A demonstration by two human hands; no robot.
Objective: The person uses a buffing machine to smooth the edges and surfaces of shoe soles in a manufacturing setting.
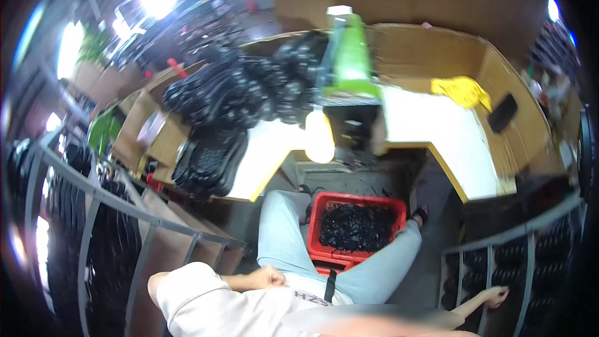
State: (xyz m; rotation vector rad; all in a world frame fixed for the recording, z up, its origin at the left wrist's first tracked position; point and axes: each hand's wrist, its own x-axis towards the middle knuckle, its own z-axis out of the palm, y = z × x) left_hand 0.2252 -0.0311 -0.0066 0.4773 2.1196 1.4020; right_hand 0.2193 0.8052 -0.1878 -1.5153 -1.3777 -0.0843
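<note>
The white L-shaped worktop with a yellow edge strip (437,131) is wrapping around a seated person, its flat smooth surface walled behind by tall brown cardboard panels (430,50). A large heap of glossy black rubber-like ring parts (243,84) is covering the left stretch of the top, spilling toward the near edge. Grey metal tube railings (118,203) are closing in on both sides, with stacked dark ribbed parts behind them, leaving only a narrow floor gap around the legs. A green machine housing (349,65) is standing upright at the inner corner, a bright lamp bulb (319,137) glowing just below it. The red slatted plastic crate (334,251) is sitting between the person's knees, filled with small matte black pieces (355,224). A crumpled yellow cloth (463,90) is lying on the right of the worktop, well apart from a dark flat rectangular object (503,113) leaning on the cardboard. The left hand (268,276) is resting against the lap, fingers curled together, seemingly empty. The right hand (497,296) is reaching to the right railing, fingers together; whether it is gripping cannot be told.
</note>
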